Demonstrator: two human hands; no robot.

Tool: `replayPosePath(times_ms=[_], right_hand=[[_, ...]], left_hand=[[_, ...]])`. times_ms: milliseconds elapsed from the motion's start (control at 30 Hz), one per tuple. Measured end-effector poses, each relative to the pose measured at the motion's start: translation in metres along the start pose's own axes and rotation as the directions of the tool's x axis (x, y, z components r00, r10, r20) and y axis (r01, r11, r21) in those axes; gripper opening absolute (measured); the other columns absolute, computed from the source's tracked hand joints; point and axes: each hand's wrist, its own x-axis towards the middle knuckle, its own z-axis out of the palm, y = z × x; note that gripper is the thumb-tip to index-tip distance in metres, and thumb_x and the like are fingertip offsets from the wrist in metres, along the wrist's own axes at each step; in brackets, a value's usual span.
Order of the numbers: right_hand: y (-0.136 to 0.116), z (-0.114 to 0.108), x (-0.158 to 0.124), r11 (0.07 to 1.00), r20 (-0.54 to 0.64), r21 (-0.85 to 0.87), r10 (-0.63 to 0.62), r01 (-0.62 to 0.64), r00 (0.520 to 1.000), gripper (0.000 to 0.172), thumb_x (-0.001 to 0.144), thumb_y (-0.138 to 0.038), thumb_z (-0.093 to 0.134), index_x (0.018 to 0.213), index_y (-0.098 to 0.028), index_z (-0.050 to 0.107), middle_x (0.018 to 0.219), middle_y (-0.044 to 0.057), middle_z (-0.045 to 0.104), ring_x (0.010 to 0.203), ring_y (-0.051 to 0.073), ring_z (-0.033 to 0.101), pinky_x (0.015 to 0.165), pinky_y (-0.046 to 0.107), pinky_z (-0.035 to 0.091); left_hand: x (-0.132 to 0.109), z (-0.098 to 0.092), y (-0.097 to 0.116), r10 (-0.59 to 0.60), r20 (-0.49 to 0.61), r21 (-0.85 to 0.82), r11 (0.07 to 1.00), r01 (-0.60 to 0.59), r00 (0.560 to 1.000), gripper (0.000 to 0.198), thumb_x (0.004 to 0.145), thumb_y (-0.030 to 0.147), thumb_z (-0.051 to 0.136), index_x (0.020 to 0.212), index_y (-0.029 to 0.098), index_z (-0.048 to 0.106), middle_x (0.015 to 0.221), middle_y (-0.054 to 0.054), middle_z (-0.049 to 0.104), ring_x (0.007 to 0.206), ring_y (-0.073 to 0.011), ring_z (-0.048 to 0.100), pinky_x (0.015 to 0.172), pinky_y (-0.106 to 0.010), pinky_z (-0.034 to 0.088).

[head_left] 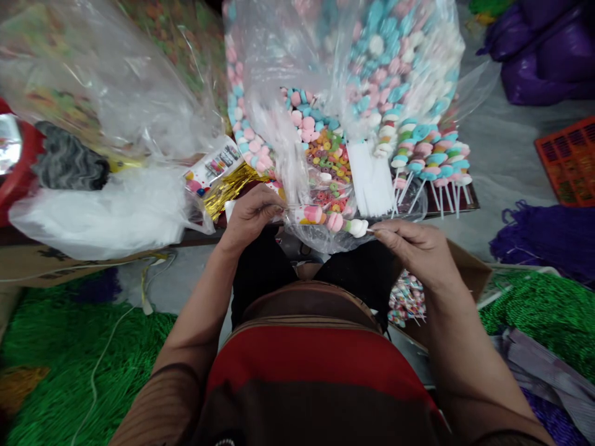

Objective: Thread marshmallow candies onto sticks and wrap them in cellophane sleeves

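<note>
Pinched in my right hand (pixel 411 244) is the stick end of a candy skewer (pixel 335 222) threaded with pink, white and green sweets. Its far part lies inside a clear printed candy bag (pixel 297 214). My left hand (pixel 258 214) has its fingertips closed on the other end of that bag. Below the skewer and behind it, a clear plastic bag (pixel 325 238) spreads at the table edge. Just beyond the skewer lie loose ring-shaped gummies (pixel 328 155). A bundle of white sticks (pixel 370 179) lies close by, and finished candy skewers (pixel 425 155) are piled to its right.
Large bags of pastel candies (pixel 385 43) fill the back. Printed bags (pixel 216 162) and gold ties (pixel 235 183) lie left, near white plastic bags (pixel 102 214). A cardboard box (pixel 469 272) with wrapped skewers (pixel 406 298) stands low right. An orange crate (pixel 569 161) sits on the floor.
</note>
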Motion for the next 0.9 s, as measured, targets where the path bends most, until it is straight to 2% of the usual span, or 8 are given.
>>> replayPosePath(times_ms=[200, 333, 433, 500, 567, 633, 767, 900], right_hand=[[0.003, 0.01, 0.004, 0.98, 0.02, -0.14, -0.142, 0.144, 0.99, 0.026, 0.094, -0.05, 0.066, 0.084, -0.029, 0.079, 0.079, 0.003, 0.079, 0.073, 0.02, 0.074, 0.074, 0.036, 0.06], [0.003, 0.016, 0.005, 0.989, 0.053, -0.108, -0.093, 0.098, 0.994, 0.031, 0.092, -0.054, 0.066, 0.081, -0.027, 0.077, 0.077, 0.003, 0.078, 0.072, 0.02, 0.072, 0.071, 0.034, 0.059], [0.004, 0.018, 0.003, 1.0, 0.0, -0.012, 0.012, -0.012, 1.0, 0.031, 0.089, -0.054, 0.069, 0.081, -0.025, 0.077, 0.07, 0.001, 0.073, 0.066, 0.018, 0.069, 0.064, 0.031, 0.055], [0.005, 0.023, 0.002, 0.995, -0.027, 0.074, 0.074, -0.072, 0.997, 0.032, 0.087, -0.054, 0.071, 0.082, -0.023, 0.077, 0.062, -0.001, 0.067, 0.06, 0.016, 0.062, 0.058, 0.029, 0.05], [0.006, 0.031, 0.002, 0.977, -0.041, 0.182, 0.124, -0.115, 0.991, 0.033, 0.085, -0.055, 0.073, 0.081, -0.022, 0.076, 0.057, -0.003, 0.06, 0.053, 0.013, 0.053, 0.053, 0.026, 0.043], [0.005, 0.044, 0.002, 0.934, -0.039, 0.321, 0.18, -0.158, 0.983, 0.037, 0.084, -0.058, 0.074, 0.08, -0.021, 0.076, 0.055, -0.004, 0.056, 0.048, 0.009, 0.043, 0.049, 0.025, 0.035], [-0.002, 0.067, 0.003, 0.807, -0.011, 0.554, 0.254, -0.206, 0.967, 0.042, 0.081, -0.063, 0.075, 0.079, -0.02, 0.074, 0.058, -0.004, 0.058, 0.045, 0.007, 0.036, 0.046, 0.024, 0.029], [-0.007, 0.073, 0.001, 0.79, -0.01, 0.577, 0.261, -0.207, 0.965, 0.042, 0.08, -0.063, 0.076, 0.081, -0.021, 0.074, 0.055, -0.005, 0.054, 0.045, 0.007, 0.035, 0.047, 0.025, 0.032]], left_hand=[[0.003, 0.002, 0.006, 0.035, 0.105, 0.086, 0.995, -0.044, 0.994, 0.024, 0.094, 0.042, 0.067, 0.085, 0.023, 0.077, 0.079, -0.003, 0.068, 0.077, -0.0154, 0.063, 0.071, -0.029, 0.05], [0.004, -0.001, 0.016, -0.037, 0.141, 0.037, 0.999, 0.032, 0.989, 0.024, 0.093, 0.044, 0.068, 0.085, 0.023, 0.076, 0.079, -0.003, 0.069, 0.076, -0.0152, 0.063, 0.072, -0.03, 0.051], [0.007, -0.003, 0.032, -0.171, 0.159, -0.171, 0.965, 0.197, 0.972, 0.032, 0.091, 0.054, 0.068, 0.098, 0.023, 0.074, 0.083, -0.003, 0.071, 0.067, -0.0142, 0.064, 0.065, -0.03, 0.053], [0.011, -0.003, 0.044, -0.255, 0.176, -0.315, 0.9, 0.3, 0.951, 0.054, 0.089, 0.071, 0.058, 0.11, 0.024, 0.072, 0.096, -0.008, 0.074, 0.062, -0.0148, 0.065, 0.057, -0.031, 0.053], [0.017, 0.001, 0.054, -0.293, 0.183, -0.389, 0.855, 0.343, 0.938, 0.075, 0.085, 0.085, 0.041, 0.116, 0.024, 0.07, 0.109, -0.012, 0.075, 0.063, -0.0164, 0.067, 0.054, -0.032, 0.054], [0.023, 0.009, 0.06, -0.299, 0.158, -0.415, 0.845, 0.338, 0.941, 0.082, 0.083, 0.09, 0.033, 0.119, 0.026, 0.068, 0.114, -0.013, 0.075, 0.067, -0.017, 0.069, 0.056, -0.032, 0.054], [0.029, 0.027, 0.061, -0.287, 0.117, -0.462, 0.832, 0.308, 0.951, 0.084, 0.076, 0.094, 0.039, 0.13, 0.033, 0.061, 0.128, -0.012, 0.071, 0.075, -0.0174, 0.071, 0.061, -0.032, 0.055], [0.032, 0.037, 0.06, -0.306, 0.083, -0.573, 0.764, 0.297, 0.948, 0.076, 0.072, 0.086, 0.063, 0.128, 0.035, 0.063, 0.12, -0.008, 0.074, 0.061, -0.0122, 0.064, 0.049, -0.028, 0.047]])
